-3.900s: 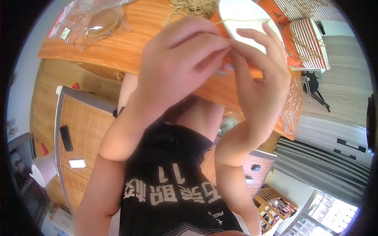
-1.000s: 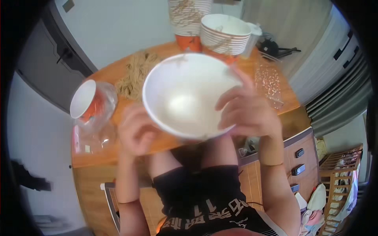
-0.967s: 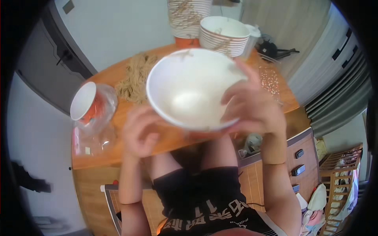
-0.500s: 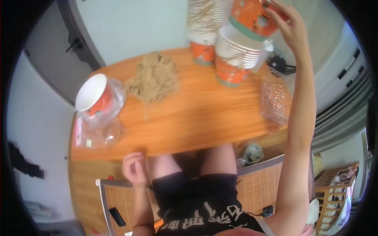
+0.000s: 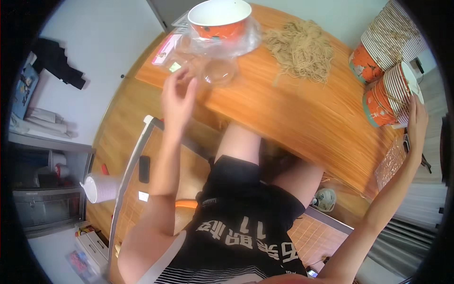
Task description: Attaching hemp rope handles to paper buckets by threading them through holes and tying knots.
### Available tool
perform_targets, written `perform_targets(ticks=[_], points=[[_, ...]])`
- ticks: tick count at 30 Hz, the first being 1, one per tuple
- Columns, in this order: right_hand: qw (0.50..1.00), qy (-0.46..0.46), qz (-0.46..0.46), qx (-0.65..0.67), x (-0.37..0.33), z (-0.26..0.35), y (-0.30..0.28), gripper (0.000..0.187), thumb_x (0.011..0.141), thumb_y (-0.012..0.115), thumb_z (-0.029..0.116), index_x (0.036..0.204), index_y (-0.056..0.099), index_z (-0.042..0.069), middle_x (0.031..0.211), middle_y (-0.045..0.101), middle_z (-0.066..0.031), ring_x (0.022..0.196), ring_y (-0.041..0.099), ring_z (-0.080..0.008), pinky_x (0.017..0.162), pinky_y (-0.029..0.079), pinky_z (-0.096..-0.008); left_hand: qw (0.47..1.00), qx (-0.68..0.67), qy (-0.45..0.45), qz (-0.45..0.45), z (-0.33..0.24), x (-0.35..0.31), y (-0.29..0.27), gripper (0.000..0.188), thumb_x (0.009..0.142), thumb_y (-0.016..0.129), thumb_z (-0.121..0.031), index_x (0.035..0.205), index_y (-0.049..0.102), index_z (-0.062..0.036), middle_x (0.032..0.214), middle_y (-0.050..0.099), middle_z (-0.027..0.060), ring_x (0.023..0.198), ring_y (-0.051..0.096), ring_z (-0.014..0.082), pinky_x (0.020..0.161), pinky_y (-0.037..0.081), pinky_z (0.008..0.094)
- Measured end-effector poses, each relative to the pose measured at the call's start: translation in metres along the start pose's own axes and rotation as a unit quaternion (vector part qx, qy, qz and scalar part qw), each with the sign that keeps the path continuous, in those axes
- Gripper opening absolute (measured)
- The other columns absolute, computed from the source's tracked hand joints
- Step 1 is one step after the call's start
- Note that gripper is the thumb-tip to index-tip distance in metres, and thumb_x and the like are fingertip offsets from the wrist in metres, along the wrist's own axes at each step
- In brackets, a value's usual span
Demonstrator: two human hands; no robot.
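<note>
My left hand is raised over the table's left front edge, fingers loosely curled and apart from the thumb, with nothing visible in it. Closest to it are clear plastic lids or cups. Behind them a wide orange paper bucket with a white inside sits in crumpled clear plastic. Far to the right, my right hand lies with outstretched fingers against the upper side of a tilted-looking stack of orange paper buckets, wound with twine. A taller twine-wound stack stands behind it.
A tangled heap of tan twine lies on the wooden table. A clear speckled plastic box is by the right edge, near my forearm. A pink-edged packet lies at the left. A phone and a white bin are lower left.
My view has swung left. My right hand has come down from an orange bucket held above the nearer stack to that stack's side. My left hand has risen toward the clear plastic pieces.
</note>
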State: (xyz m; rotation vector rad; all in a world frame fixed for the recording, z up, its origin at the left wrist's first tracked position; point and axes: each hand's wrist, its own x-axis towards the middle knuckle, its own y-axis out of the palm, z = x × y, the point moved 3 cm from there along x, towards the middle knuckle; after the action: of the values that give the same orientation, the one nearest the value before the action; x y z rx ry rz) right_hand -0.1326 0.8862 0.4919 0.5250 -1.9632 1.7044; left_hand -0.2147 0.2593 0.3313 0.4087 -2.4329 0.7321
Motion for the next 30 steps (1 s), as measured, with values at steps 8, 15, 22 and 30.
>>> perform_targets(ticks=[8,15,22,30], points=[[0.904,0.044,-0.153,0.396,-0.098,0.191,0.019,0.033,0.104,0.049,0.015,0.128,0.061,-0.003,0.128,0.065,-0.0164,0.120,0.060,-0.0271,0.109,0.041,-0.0401,0.971,0.230,-0.032,0.049,-0.010,-0.004,0.046,0.068,0.086,0.073,-0.046,0.140,0.057,-0.0077,0.124,0.066,0.0196,0.113,0.060,0.0333,0.100,0.040,0.0491],[0.789,0.072,0.035,0.609,-0.103,0.362,0.073,0.059,0.086,0.077,0.016,0.139,0.054,0.002,0.132,0.062,-0.0190,0.125,0.058,-0.0317,0.106,0.044,-0.0425,1.000,0.006,-0.014,0.019,-0.016,-0.035,0.057,0.054,0.085,0.081,-0.012,0.132,0.056,-0.0010,0.109,0.067,0.0104,0.091,0.062,0.0143,0.078,0.051,0.0291],[0.788,0.004,0.139,0.600,-0.077,0.391,0.107,0.083,0.076,0.088,0.023,0.145,0.047,0.000,0.126,0.064,-0.0215,0.117,0.063,-0.0336,0.098,0.051,-0.0403,0.986,-0.135,0.046,0.086,-0.003,-0.073,0.060,0.088,0.080,0.084,-0.004,0.151,0.032,-0.0011,0.138,0.053,0.0163,0.119,0.059,0.0214,0.092,0.052,0.0324],[0.775,0.000,0.181,0.606,-0.095,0.357,0.071,0.079,0.073,0.085,0.007,0.145,0.053,0.014,0.113,0.067,-0.0149,0.097,0.067,-0.0272,0.087,0.054,-0.0349,0.942,-0.210,0.189,0.182,-0.042,-0.053,0.037,0.080,0.082,0.083,-0.035,0.145,0.047,0.0003,0.142,0.054,0.0210,0.132,0.052,0.0339,0.110,0.042,0.0455]])
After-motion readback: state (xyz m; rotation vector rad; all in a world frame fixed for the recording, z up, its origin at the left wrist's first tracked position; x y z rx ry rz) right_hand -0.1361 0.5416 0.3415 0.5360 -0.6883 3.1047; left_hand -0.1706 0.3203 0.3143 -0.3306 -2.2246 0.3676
